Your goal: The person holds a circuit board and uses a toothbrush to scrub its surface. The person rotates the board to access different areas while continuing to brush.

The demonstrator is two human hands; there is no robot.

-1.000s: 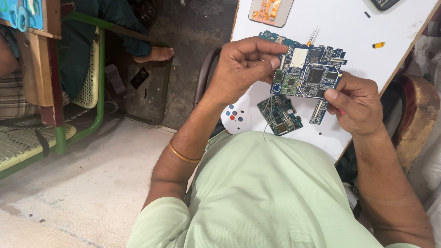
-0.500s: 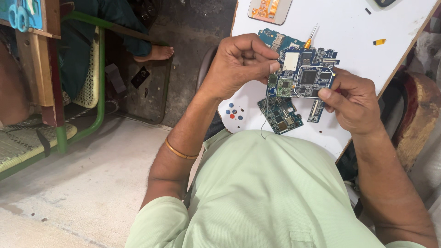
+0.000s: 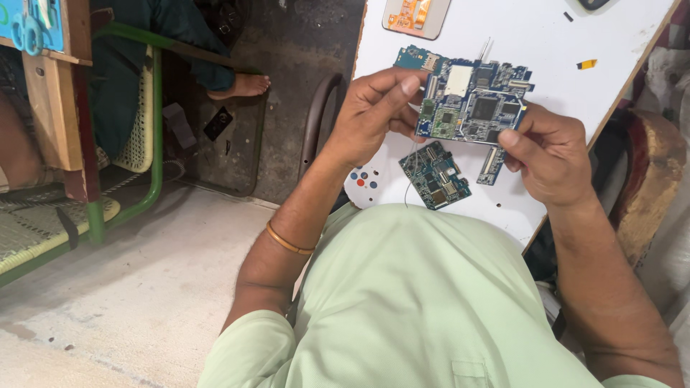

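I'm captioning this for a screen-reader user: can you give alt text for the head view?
Both hands, left hand and right hand, hold a blue circuit board by its ends above a white table. A smaller circuit board lies on the table below it.

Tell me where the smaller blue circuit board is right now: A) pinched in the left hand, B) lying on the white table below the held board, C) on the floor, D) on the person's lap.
B: the smaller circuit board lies flat on the white table, just below the larger board that both hands grip.
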